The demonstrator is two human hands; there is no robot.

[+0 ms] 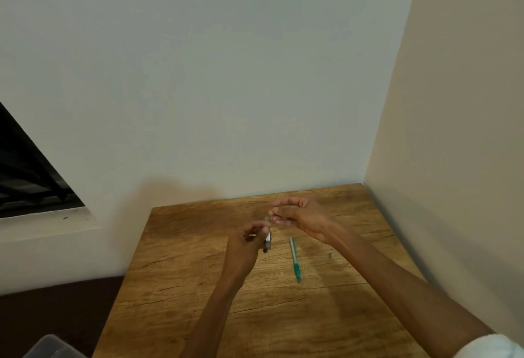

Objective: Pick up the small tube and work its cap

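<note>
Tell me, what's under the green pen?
The green pen lies flat on the wooden table. Only bare wood shows around it; the strip right beneath is covered.

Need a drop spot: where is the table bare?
Bare wood on the table nearest the camera, between the forearms, and along its left edge. Crowded mid-table: left hand gripping a pen barrel, right hand, green pen.

both forearms reach forward, left hand (249,240) and right hand (300,217) fingers curled.

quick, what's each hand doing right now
Left hand: fingers curled round a small pen-like barrel, held above the wooden table.
Right hand: fingertips pinched together at the barrel's top; what they hold cannot be told.
</note>
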